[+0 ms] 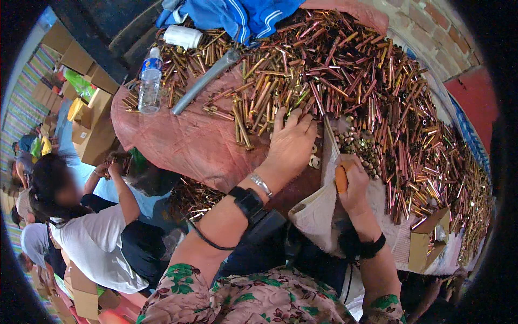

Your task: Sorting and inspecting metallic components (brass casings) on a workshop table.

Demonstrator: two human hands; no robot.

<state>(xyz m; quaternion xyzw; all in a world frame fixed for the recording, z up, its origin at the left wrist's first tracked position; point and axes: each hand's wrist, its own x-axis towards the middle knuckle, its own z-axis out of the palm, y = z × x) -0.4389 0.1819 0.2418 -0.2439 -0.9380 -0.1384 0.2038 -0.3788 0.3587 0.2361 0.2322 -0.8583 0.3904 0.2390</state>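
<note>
My left hand [291,143] reaches over the near edge of a heap of long brass-coloured bolts [264,100]. Its fingers are apart and bent down onto the bolts, their tips partly hidden. A few pale flat washers [314,156] lie beside it. Farther right, my right hand [353,181] is closed at the raised edge of a white cloth [315,208], apparently pinching it; an orange cover is on one of its digits. Just beyond its fingers lies a pile of small hex nuts [359,148].
A pink quilted cover [172,146] lies under the bolts. On it are a plastic bottle [150,81], a grey tube [205,81] and a white roll-shaped thing [182,36]. A small cardboard box [428,243] stands at right. A person in white [102,245] works at left.
</note>
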